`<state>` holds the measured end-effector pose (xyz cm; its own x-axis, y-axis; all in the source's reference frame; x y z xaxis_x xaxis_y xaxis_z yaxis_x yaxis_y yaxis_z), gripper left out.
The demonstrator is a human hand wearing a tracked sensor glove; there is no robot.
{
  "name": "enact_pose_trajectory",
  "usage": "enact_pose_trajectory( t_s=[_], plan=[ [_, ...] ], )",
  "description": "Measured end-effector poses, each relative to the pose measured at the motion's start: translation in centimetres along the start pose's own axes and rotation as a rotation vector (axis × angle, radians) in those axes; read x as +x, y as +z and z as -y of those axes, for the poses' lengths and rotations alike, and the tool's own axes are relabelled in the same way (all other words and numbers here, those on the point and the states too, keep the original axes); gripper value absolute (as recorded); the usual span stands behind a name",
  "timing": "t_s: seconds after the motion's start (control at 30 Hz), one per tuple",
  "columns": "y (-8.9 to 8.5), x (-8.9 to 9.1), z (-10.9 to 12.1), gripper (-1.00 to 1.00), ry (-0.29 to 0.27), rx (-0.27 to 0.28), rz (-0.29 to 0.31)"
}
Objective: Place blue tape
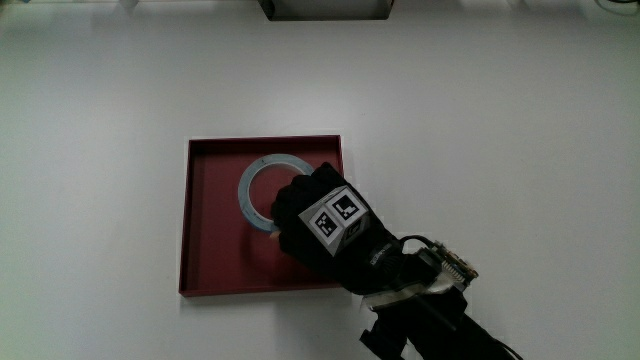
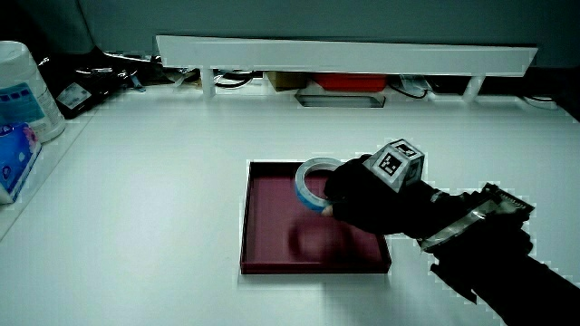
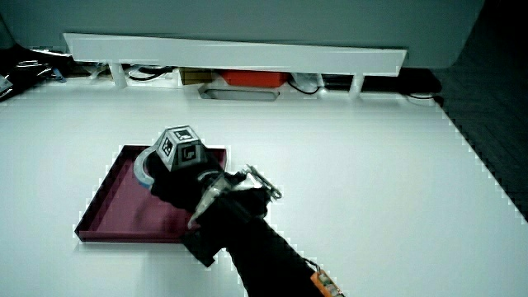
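Curled around one side of the blue tape (image 1: pixel 258 186), the fingers of the hand (image 1: pixel 318 228) hold the roll over the red tray (image 1: pixel 208 250). Seen from above in the main view, the tape is a pale blue ring, and most of the ring sticks out from under the black glove on the side away from the person. The small patterned cube (image 1: pixel 335 216) sits on the back of the glove, and the forearm (image 1: pixel 440 325) runs from the hand toward the person. The tray lies on the white table (image 1: pixel 100 100). In a side view the hand (image 2: pixel 362 195) holds the tape (image 2: pixel 313 181) tilted, and a dark shadow lies on the tray (image 2: pixel 272 244) floor under it, so the tape seems to be lifted a little off the tray, though this is hard to be sure of. The cube (image 2: pixel 397 163) shows on top of the glove. A low white partition (image 2: pixel 344 54) stands at the edge of the table. In a side view only a small blue bit of the tape (image 3: pixel 143 172) shows beside the cube (image 3: pixel 181 148), because the hand (image 3: pixel 177 188) covers the rest of it, and the tray (image 3: pixel 115 206) lies under both.
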<state>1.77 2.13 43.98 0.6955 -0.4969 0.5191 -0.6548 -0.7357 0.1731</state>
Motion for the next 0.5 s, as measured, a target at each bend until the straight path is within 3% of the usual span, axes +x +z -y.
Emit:
enact_pose_trajectory(
  t_s=[0.23,0.5],
  plan=[
    [-3.5,0.1,-0.7,0.0,-0.009,-0.07,-0.012],
    [-6.1,0.7,-0.8,0.0,-0.027,-0.115,-0.009]
  ],
)
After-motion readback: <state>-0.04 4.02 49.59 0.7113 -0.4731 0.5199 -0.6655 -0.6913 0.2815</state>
